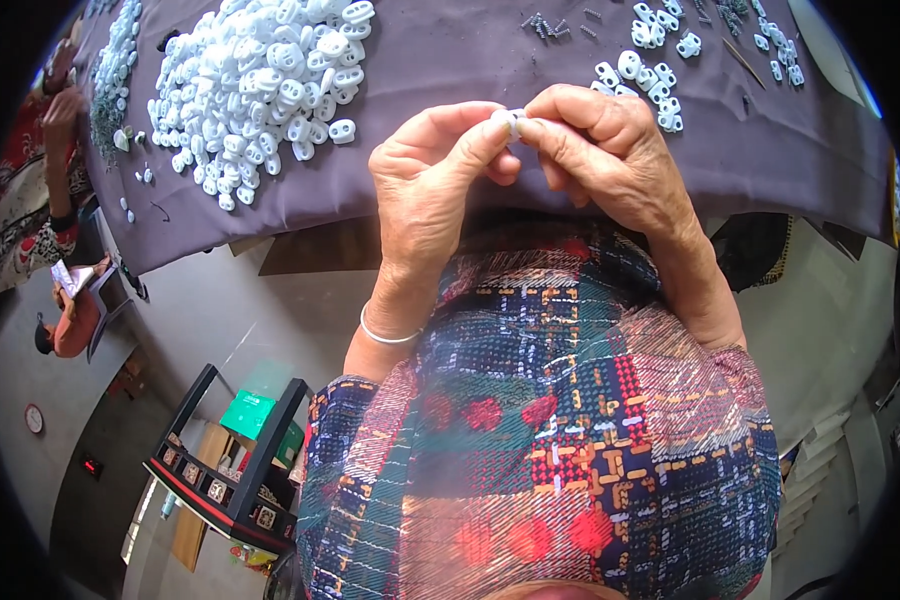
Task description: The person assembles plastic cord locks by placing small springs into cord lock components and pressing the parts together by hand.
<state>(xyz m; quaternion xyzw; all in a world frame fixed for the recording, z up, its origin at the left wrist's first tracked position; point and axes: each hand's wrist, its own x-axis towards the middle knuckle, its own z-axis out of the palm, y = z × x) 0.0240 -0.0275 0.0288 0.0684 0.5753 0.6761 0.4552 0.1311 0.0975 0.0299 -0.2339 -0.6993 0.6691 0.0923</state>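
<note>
Over the near edge of the table, my left hand (425, 185) and my right hand (620, 150) meet fingertip to fingertip. Thumbs and forefingers of both pinch one small white plastic cord lock (513, 122), mostly covered by the fingers. A large heap of white cord lock pieces (270, 85), each with holes through it, lies left of my hands. Just beyond my right hand are several more white cord locks (660, 85) in a loose cluster. Small dark metal springs (545, 27) are scattered at the far middle of the table.
A dark purple cloth (770, 165) covers the table. On the far right lie a thin brown stick (743, 62) and more white pieces (792, 62). Another person's hand (62, 108) is at the left end, beside another pile (118, 60). Farther back sits a person in orange (75, 325).
</note>
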